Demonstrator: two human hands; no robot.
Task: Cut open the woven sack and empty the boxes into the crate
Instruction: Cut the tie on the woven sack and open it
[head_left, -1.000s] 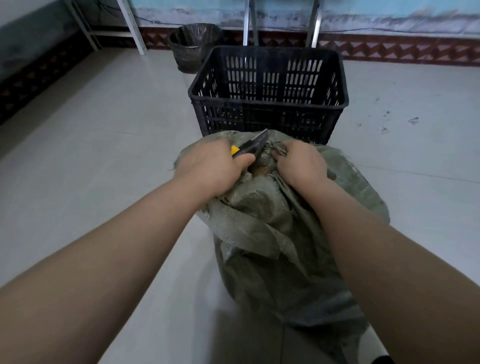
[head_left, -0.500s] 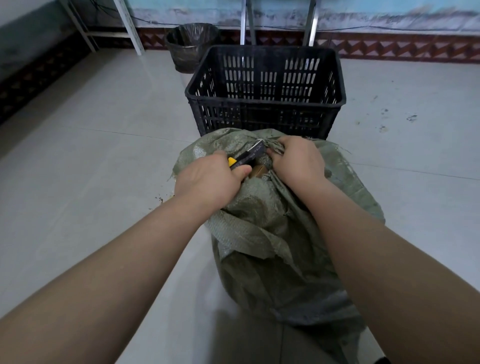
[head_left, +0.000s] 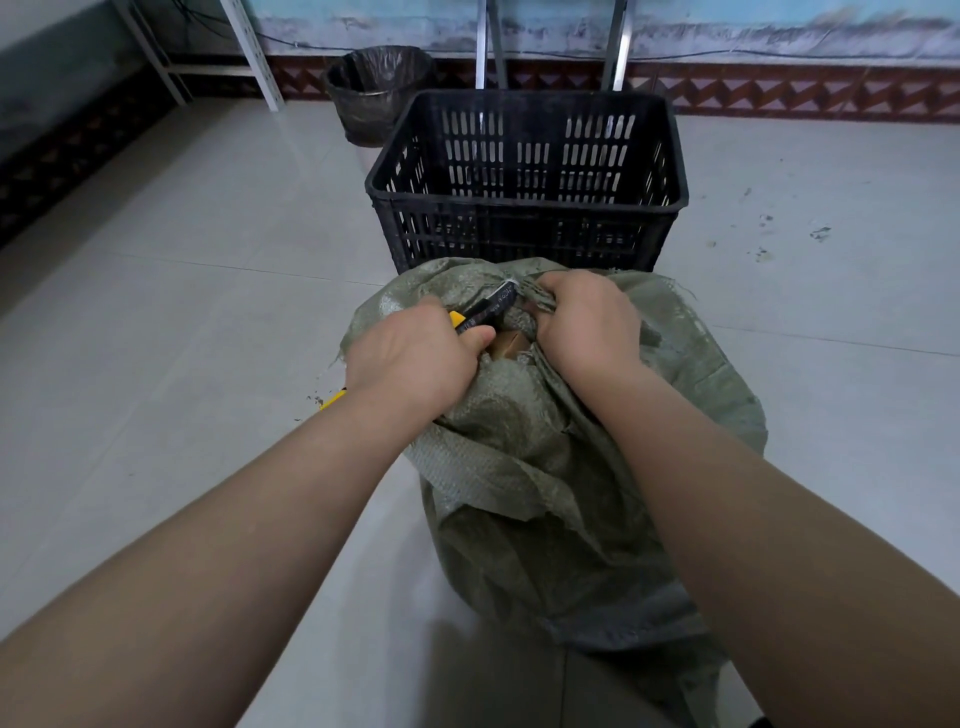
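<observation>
A grey-green woven sack (head_left: 545, 467) stands on the floor in front of me, its top bunched up. My left hand (head_left: 410, 358) grips a yellow-and-black utility knife (head_left: 485, 312), its tip pointing at the sack's gathered top. My right hand (head_left: 589, 325) grips the bunched sack fabric just right of the knife. A brown cardboard box (head_left: 511, 343) shows through a gap between my hands. The black slatted plastic crate (head_left: 524, 208) stands just behind the sack; no boxes show inside it.
A dark bin lined with a plastic bag (head_left: 376, 91) stands behind the crate's left corner. White metal frame legs (head_left: 249, 52) stand at the back left, more legs behind the crate. Small debris lies on the tiled floor (head_left: 156, 338) left of the sack.
Both hands and the sack's top have come down and toward me. The knife has drawn back with my left hand, and the gap showing the box has widened.
</observation>
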